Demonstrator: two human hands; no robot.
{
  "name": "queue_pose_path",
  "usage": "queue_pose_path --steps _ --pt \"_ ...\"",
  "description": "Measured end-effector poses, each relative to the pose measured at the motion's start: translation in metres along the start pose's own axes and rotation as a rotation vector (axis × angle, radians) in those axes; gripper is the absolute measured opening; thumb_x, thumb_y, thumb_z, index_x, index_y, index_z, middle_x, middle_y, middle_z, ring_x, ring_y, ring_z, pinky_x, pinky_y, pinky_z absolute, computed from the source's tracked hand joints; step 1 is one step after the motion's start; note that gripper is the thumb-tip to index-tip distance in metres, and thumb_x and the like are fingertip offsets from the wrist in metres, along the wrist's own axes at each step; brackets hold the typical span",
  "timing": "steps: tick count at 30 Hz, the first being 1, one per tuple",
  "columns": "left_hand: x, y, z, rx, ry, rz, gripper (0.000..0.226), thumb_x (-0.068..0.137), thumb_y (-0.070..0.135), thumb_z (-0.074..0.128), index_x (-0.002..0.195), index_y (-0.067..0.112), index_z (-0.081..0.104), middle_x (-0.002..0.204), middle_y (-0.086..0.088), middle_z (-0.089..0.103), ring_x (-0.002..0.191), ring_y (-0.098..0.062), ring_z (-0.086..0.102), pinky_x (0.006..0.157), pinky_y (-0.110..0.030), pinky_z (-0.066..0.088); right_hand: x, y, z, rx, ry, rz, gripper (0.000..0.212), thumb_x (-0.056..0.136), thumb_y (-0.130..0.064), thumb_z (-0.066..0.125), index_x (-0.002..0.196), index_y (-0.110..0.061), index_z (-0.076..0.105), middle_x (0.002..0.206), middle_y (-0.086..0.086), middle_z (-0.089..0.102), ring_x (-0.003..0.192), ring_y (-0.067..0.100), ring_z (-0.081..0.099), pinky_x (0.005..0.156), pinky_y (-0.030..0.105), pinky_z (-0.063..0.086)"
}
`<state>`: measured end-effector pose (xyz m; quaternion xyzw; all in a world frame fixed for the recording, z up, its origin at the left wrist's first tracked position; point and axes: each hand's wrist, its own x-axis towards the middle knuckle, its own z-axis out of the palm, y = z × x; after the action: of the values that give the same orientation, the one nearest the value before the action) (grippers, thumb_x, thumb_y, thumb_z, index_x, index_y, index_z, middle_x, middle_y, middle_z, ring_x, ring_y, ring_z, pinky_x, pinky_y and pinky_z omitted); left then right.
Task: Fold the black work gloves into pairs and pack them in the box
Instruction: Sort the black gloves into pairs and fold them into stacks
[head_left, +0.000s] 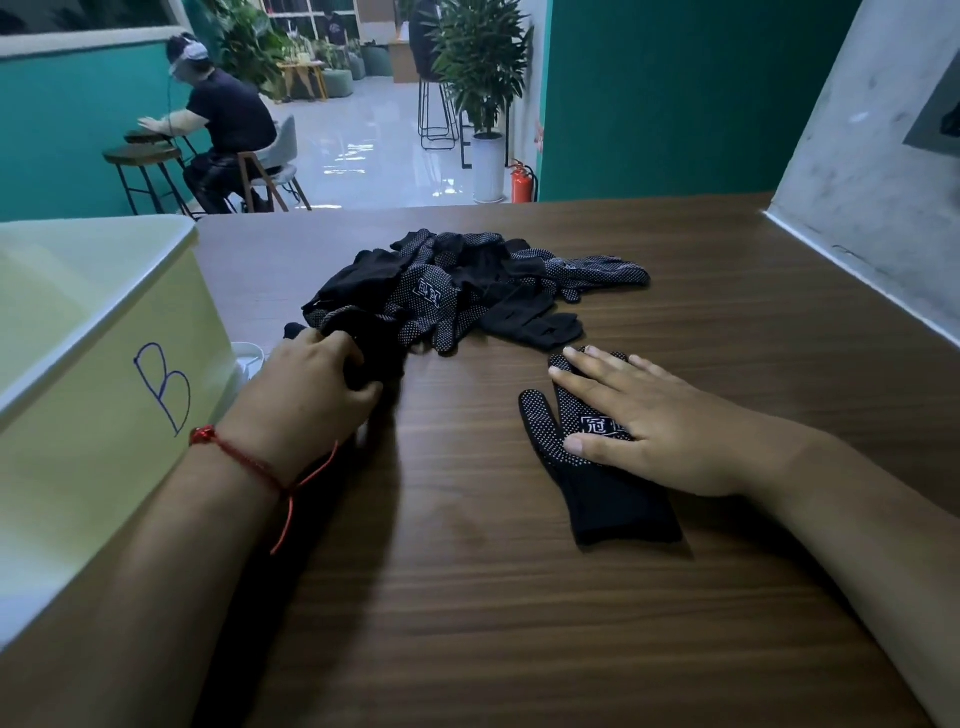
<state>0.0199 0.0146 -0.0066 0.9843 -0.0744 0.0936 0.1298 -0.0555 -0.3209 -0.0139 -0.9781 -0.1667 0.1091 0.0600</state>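
Observation:
A heap of several black dotted work gloves (467, 286) lies on the wooden table (467, 597) past my hands. My left hand (317, 384) grips a black glove (371, 340) at the heap's near left edge, fingers curled into the cloth. One glove (587, 478) lies flat and alone on the right, dotted palm up, cuff towards me. My right hand (639, 421) rests flat on that glove with straight fingers. The pale yellow box (93, 364) marked with a blue "B" stands at the left, beside my left forearm.
A small white object (247, 358) sits between the box and my left hand. A grey wall (857, 182) borders the table on the right. Beyond the far table edge a person sits at a stool-height table in the room.

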Motion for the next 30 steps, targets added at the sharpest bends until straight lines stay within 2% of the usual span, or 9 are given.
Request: queue_pose_path --steps 6,12,15,17,19,22,25,28,30 --pt "0.004 -0.007 -0.002 0.036 -0.029 0.060 0.024 0.096 0.029 0.073 0.118 0.018 0.073 0.120 -0.010 0.064 0.115 -0.037 0.059 0.090 -0.040 0.044 -0.009 -0.018 -0.006 -0.031 0.201 -0.085 0.072 0.104 -0.076 0.024 0.168 -0.044 0.018 0.177 -0.022 -0.005 0.158 -0.007 -0.022 0.132 0.035 -0.012" --pt "0.005 -0.009 -0.001 -0.071 0.107 0.118 0.011 0.092 0.010 0.069 0.095 0.016 0.078 0.102 -0.012 0.068 0.101 -0.038 0.063 0.086 -0.040 0.047 0.018 -0.067 -0.038 0.052 0.326 -0.111 0.048 0.105 -0.059 0.047 0.149 -0.041 0.055 0.162 -0.023 0.044 0.157 -0.003 0.020 0.133 0.036 0.008" --pt "0.006 -0.004 -0.005 -0.322 0.228 0.060 0.008 0.095 0.013 0.066 0.095 0.018 0.072 0.096 -0.006 0.070 0.091 -0.029 0.065 0.079 -0.031 0.047 0.032 -0.086 -0.036 0.295 0.451 -0.060 0.035 0.103 -0.049 0.059 0.135 -0.039 0.068 0.141 -0.023 0.063 0.131 -0.004 0.050 0.116 0.032 0.040" --pt "0.007 0.004 -0.013 -0.558 0.233 -0.075 0.007 0.100 0.022 0.062 0.095 0.022 0.067 0.088 0.000 0.070 0.081 -0.018 0.066 0.068 -0.021 0.047 0.038 -0.093 -0.026 0.497 0.594 -0.018 0.024 0.100 -0.040 0.066 0.123 -0.037 0.075 0.125 -0.024 0.071 0.119 -0.007 0.060 0.106 0.024 0.047" --pt "0.009 0.010 -0.018 -0.943 0.181 -0.201 0.013 0.103 0.026 0.055 0.091 0.024 0.060 0.089 -0.002 0.068 0.080 -0.021 0.067 0.069 -0.026 0.053 0.039 -0.096 -0.015 0.591 0.733 0.001 0.017 0.099 -0.029 0.069 0.113 -0.032 0.078 0.113 -0.023 0.076 0.111 -0.006 0.065 0.099 0.017 0.049" --pt "0.011 0.015 -0.022 -1.364 0.114 -0.304 0.017 0.107 0.016 0.047 0.093 0.021 0.057 0.097 -0.008 0.066 0.078 -0.020 0.068 0.069 -0.032 0.053 0.035 -0.097 -0.002 0.548 0.828 -0.048 0.019 0.098 -0.019 0.071 0.113 -0.029 0.078 0.113 -0.019 0.076 0.110 -0.003 0.067 0.094 0.012 0.049" --pt "0.008 0.017 -0.022 -1.452 0.034 -0.307 0.016 0.104 0.025 0.052 0.104 0.016 0.065 0.105 -0.013 0.075 0.095 -0.028 0.075 0.084 -0.041 0.062 0.032 -0.096 0.002 0.539 0.834 -0.090 0.026 0.098 -0.020 0.072 0.122 -0.029 0.075 0.120 -0.019 0.073 0.115 -0.001 0.066 0.091 0.021 0.053" --pt "0.000 0.027 -0.026 -1.585 -0.091 -0.318 0.025 0.108 0.023 0.049 0.112 0.010 0.069 0.109 -0.010 0.076 0.090 -0.019 0.076 0.068 -0.029 0.062 0.032 -0.096 0.001 0.600 0.763 -0.068 0.049 0.093 -0.040 0.073 0.141 -0.036 0.061 0.135 -0.021 0.065 0.124 -0.003 0.061 0.101 0.027 0.054" --pt "-0.006 0.034 -0.026 -1.643 -0.182 -0.343 0.036 0.107 0.024 0.050 0.132 0.002 0.064 0.129 -0.018 0.071 0.107 -0.028 0.073 0.075 -0.033 0.064 0.030 -0.097 -0.001 0.728 0.650 -0.046 0.070 0.085 -0.058 0.068 0.150 -0.043 0.050 0.141 -0.022 0.062 0.127 -0.005 0.060 0.105 0.028 0.053"
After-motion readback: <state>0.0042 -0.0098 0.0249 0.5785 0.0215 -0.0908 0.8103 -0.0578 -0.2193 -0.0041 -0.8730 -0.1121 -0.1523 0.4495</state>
